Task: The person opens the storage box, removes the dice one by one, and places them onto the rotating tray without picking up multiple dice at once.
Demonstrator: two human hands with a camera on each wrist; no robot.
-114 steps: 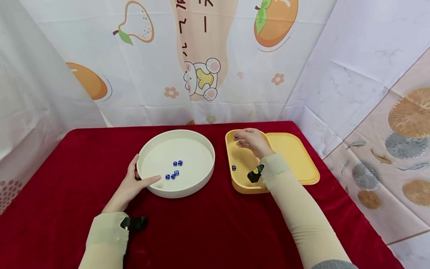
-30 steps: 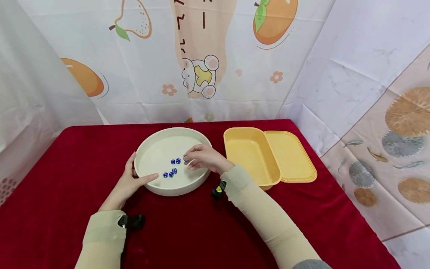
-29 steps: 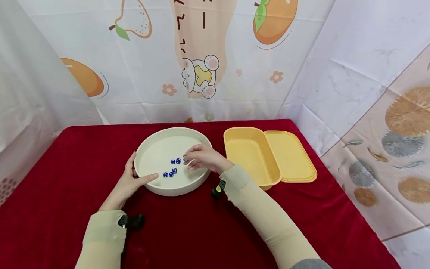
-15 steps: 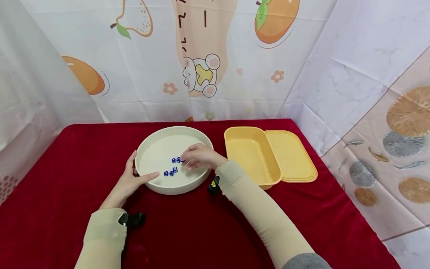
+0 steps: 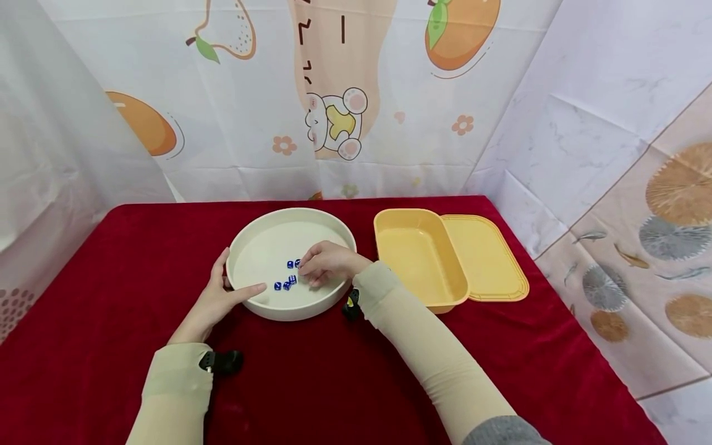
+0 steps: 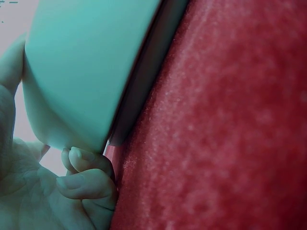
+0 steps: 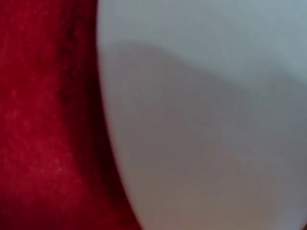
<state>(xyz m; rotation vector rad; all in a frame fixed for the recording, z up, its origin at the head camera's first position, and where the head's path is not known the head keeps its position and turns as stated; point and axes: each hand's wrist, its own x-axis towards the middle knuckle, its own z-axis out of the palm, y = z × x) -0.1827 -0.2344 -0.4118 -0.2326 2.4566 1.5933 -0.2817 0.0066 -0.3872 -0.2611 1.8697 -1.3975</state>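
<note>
A round white tray (image 5: pixel 292 212) sits on the red cloth with several small blue dice (image 5: pixel 285 284) on its floor. My left hand (image 5: pixel 229 289) grips the tray's near-left rim, thumb inside and fingers outside. In the left wrist view those fingers (image 6: pixel 86 184) curl against the foot of the tray wall (image 6: pixel 86 62). My right hand (image 5: pixel 307 271) reaches into the tray, with its fingertips bunched low right next to the upper pair of dice. Anything under those fingertips is hidden. The right wrist view shows only the tray wall (image 7: pixel 201 120) up close.
A yellow box (image 5: pixel 423 259) with nothing visible in it stands right of the tray. Its lid (image 5: pixel 484 256) lies flat beside it. The red table cloth (image 5: pixel 345 377) ends near printed curtains at the back and both sides.
My right hand left the yellow box, carried a blue die over the white tray, and has lowered its fingertips towards the dice. The left hand has stayed on the rim.
</note>
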